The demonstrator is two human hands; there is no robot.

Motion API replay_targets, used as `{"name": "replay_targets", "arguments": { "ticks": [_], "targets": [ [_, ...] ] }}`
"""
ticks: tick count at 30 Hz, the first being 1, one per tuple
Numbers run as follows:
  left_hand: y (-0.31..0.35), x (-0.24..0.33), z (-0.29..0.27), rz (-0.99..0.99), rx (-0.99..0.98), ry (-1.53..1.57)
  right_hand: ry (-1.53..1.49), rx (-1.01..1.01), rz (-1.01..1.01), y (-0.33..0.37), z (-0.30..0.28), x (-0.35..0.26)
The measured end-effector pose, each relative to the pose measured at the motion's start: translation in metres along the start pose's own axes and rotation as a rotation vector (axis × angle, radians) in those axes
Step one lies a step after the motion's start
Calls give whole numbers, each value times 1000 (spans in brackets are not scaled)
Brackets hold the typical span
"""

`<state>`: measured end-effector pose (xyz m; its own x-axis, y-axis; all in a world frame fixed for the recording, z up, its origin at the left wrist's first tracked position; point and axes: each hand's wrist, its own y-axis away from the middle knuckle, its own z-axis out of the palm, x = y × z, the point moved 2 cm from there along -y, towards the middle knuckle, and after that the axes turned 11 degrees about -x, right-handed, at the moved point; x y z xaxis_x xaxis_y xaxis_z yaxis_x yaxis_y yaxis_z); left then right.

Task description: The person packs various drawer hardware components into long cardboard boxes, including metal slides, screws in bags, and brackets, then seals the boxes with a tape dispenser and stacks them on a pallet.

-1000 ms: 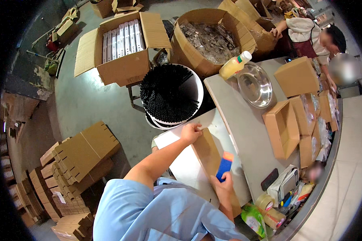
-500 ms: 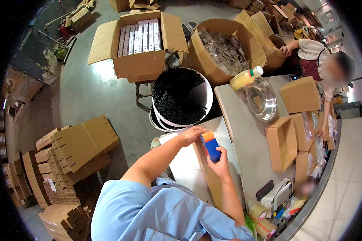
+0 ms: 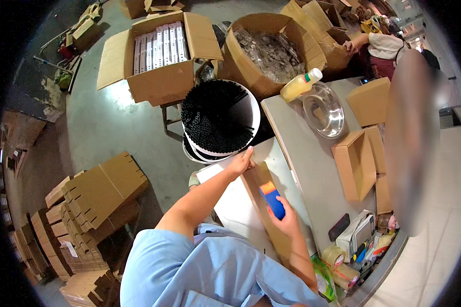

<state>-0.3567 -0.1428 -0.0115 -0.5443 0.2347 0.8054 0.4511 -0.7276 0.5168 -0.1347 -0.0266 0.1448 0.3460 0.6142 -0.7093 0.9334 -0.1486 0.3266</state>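
A blue block-shaped hand tool with an orange end (image 3: 272,199) is in my right hand (image 3: 286,219), its fingers wrapped round the blue part. Under it, a long narrow brown cardboard box (image 3: 266,227) lies on a white surface. At the far end of this box is my left hand (image 3: 242,162), with the thumb side up and some fingers bent against the edge; part of its grip is hidden. Just beyond the left hand stands a white bucket (image 3: 255,115) packed with black tubes (image 3: 212,120).
A grey table (image 3: 312,179) to the right holds a metal bowl (image 3: 322,110), a bottle (image 3: 301,84), open cartons (image 3: 353,166) and tape rolls (image 3: 333,256). A filled carton (image 3: 161,82) stands beyond. Flattened cardboard (image 3: 105,184) is stacked left. Another person (image 3: 384,48) is far right.
My right hand has drawn the blue and orange tool nearer to me, away from the left hand. My left hand stays by the far end of the box. The whole view has shifted slightly.
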Motion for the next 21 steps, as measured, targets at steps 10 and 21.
{"name": "replay_targets", "arguments": {
  "ticks": [10, 21],
  "targets": [
    [0, -7, 2, 0, 272, -874, 243, -81, 125, -49, 1, -23],
    [13, -6, 25, 234, 114, -625, 213, -147, 222, -30, -14, -15]
  ]
}}
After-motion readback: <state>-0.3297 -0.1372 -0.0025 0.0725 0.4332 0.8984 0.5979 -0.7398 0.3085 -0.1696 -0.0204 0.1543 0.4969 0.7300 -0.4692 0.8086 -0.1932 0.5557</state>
